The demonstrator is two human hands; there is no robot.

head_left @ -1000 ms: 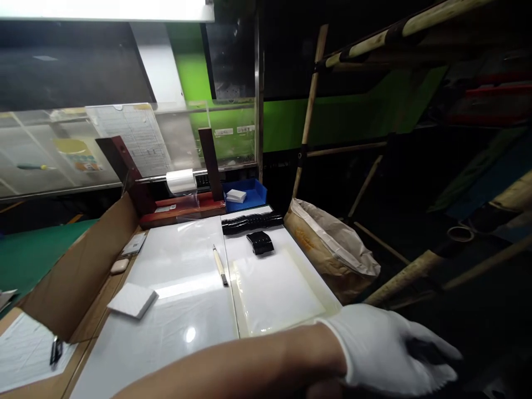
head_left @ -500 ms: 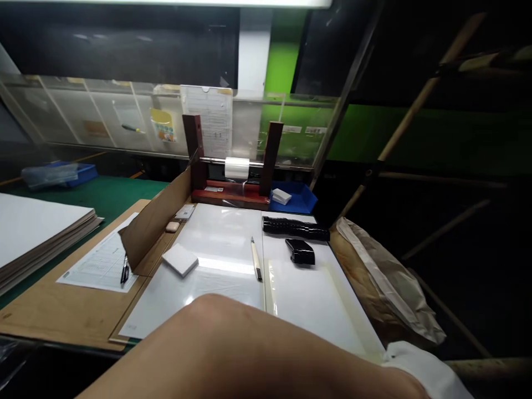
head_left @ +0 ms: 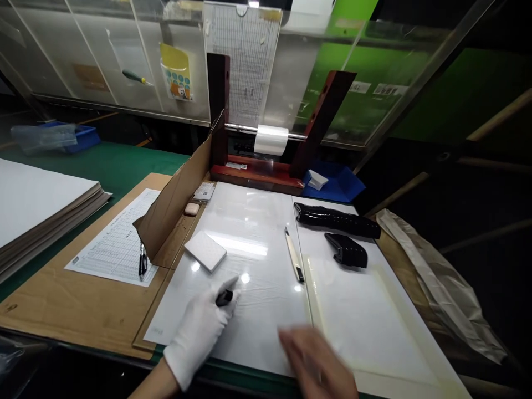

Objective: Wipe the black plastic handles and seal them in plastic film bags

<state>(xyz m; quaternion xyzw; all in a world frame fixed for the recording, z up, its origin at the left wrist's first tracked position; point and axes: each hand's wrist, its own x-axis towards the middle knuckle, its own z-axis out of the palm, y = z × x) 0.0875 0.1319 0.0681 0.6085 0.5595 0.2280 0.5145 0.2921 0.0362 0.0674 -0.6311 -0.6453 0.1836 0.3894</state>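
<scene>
My left hand (head_left: 198,327), in a white glove, is closed around a small glossy black piece (head_left: 224,298) above the white work sheet (head_left: 257,327). Most of that piece is hidden by the fingers. Bare and smeared by motion, my right hand (head_left: 318,363) is over the sheet's front edge; whether it holds anything cannot be made out. A white square pad (head_left: 205,251) lies just beyond the left hand. Farther right are a cream-handled cutter knife (head_left: 293,255), a short curved black part (head_left: 347,250) and a long row of nested black parts (head_left: 336,219).
A dark red wooden stand (head_left: 257,174) carries a roll of clear film (head_left: 271,139) at the back, beside a blue bin (head_left: 343,180). An upright cardboard flap (head_left: 178,194), a printed form (head_left: 118,238) and stacked white boards (head_left: 45,199) are on the left.
My left arm, stretched across to the lower right before, has drawn back left, and its gloved hand now shows a black piece. My right hand has come into view. The camera has tilted down.
</scene>
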